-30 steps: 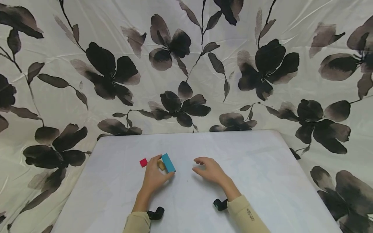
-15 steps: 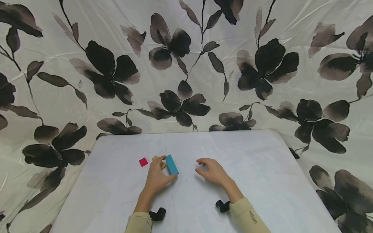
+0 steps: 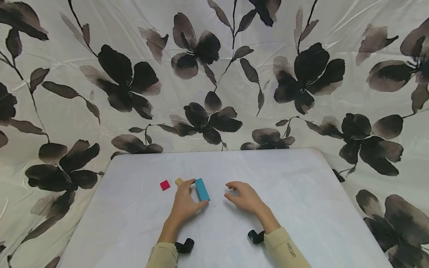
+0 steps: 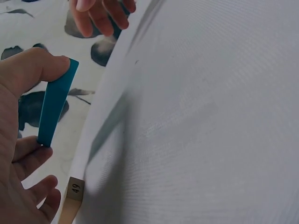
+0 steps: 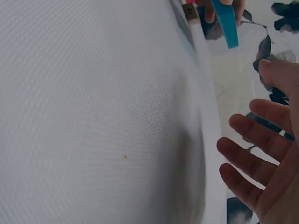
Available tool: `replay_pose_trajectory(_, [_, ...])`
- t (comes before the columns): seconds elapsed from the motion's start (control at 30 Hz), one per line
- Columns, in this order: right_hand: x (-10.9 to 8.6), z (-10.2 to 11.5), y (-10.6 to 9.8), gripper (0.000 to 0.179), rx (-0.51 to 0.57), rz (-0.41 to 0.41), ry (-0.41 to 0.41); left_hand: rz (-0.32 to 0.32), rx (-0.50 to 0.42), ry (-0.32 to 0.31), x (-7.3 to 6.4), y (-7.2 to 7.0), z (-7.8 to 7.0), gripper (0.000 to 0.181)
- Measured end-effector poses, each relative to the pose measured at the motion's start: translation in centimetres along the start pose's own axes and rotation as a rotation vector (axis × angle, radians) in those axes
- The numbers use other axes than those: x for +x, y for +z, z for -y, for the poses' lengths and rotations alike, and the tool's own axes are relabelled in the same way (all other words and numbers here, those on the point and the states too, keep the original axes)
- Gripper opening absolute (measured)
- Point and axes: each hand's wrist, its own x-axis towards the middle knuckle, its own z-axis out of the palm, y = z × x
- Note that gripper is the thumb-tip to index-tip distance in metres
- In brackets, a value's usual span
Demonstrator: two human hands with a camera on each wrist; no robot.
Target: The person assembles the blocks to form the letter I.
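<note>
My left hand [image 3: 185, 203] pinches a long blue block [image 3: 202, 189] by its two ends, thumb at one end and fingertips at the other. In the left wrist view the blue block [image 4: 57, 103] hangs above the white surface, its shadow lying apart from it. Behind the left fingers a natural wood block [image 3: 178, 181] rests on the table, partly hidden; its end is marked 49 in the left wrist view. Farther left lies a small red block [image 3: 165, 185]. To the right, my right hand [image 3: 246, 197] hovers over the table with relaxed fingers, holding nothing.
A white-covered table [image 3: 275, 175] spans the space beneath both hands. Beyond its back edge hangs a pale cloth [image 3: 254, 96] printed with dark flowers. Each wrist carries a small black camera [image 3: 185, 246].
My left hand has carried the blue block to the right, away from the red block, uncovering part of the wood block. The right hand shifted slightly right, then stayed still.
</note>
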Motion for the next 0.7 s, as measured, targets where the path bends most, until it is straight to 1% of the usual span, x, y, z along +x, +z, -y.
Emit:
replay_pose_trajectory(0.23, [-0.5, 0.4, -0.2, 0.043, -0.012, 0.002, 0.008, 0.012, 0.001, 0.0, -0.1, 0.5, -0.1, 0.09])
replay_pose_trajectory(0.7, [-1.2, 0.1, -0.2, 0.042, -0.024, -0.006, 0.008, 0.031, 0.015, 0.018, -0.2, 1.5, -0.4, 0.092])
